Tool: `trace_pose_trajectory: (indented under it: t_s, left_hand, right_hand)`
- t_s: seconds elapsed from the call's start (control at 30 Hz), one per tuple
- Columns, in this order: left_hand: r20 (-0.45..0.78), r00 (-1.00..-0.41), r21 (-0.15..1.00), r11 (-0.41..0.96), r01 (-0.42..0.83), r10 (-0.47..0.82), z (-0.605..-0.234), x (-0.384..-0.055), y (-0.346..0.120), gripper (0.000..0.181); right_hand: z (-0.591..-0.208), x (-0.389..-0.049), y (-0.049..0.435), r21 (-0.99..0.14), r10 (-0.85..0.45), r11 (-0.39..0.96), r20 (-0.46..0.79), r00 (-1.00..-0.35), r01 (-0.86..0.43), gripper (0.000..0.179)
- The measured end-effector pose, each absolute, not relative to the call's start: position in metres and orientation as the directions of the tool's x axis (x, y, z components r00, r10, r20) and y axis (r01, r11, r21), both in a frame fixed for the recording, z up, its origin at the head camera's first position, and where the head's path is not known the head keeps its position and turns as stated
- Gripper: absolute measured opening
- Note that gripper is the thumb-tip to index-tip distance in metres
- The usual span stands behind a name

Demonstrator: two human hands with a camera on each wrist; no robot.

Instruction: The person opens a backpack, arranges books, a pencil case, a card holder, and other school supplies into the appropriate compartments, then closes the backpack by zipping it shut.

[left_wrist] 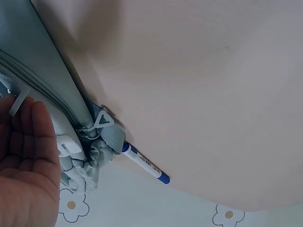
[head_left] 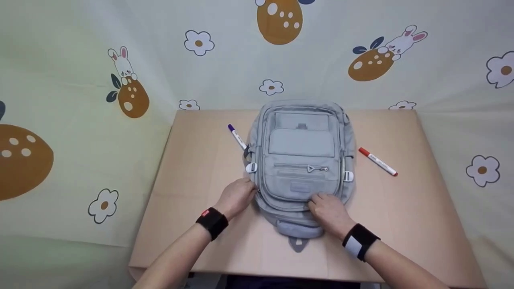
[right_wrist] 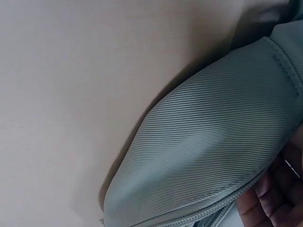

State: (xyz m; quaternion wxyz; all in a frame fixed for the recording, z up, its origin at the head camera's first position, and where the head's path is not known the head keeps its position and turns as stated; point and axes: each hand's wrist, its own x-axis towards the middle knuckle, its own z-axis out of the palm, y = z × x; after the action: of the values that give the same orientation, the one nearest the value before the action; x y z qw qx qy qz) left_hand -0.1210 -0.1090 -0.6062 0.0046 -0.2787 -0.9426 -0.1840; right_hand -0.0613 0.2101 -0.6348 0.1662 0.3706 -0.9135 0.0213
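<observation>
We see the bag (head_left: pixel 301 142) lying front up on the tabletop (head_left: pixel 192 180), its top at the far edge. Our left hand (head_left: pixel 237 196), fingers curled, seems to pinch a pull (left_wrist: pixel 19 103) at the bag's left side. Our right hand (head_left: pixel 331 212) bends round its lower front; whether it grips anything, we cannot tell. We judge the step as working a zip (right_wrist: pixel 208 210); the next move calls for taut cloth. Both wrist views cut off their hands.
</observation>
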Motion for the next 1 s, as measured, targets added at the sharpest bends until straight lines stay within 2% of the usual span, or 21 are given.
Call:
trace_pose_trajectory:
  t_s: [0.37,0.73,1.0]
  left_hand:
    - [0.041,-0.825,0.273,0.788,0.552,0.563,-0.597,-0.107,-0.097,0.014]
    - [-0.009,-0.793,0.302,0.757,0.579,0.61,-0.59,-0.094,-0.086,0.02]
    - [-0.055,-0.814,0.329,0.78,0.532,0.578,-0.586,-0.096,-0.086,0.02]
  right_hand:
    - [-0.634,-0.061,0.214,0.074,-0.664,0.723,0.349,-0.661,-0.687,0.003]
    - [-0.627,-0.061,0.215,0.08,-0.671,0.72,0.33,-0.663,-0.689,0.013]
    - [-0.627,-0.059,0.214,0.057,-0.655,0.737,0.305,-0.691,-0.674,0.015]
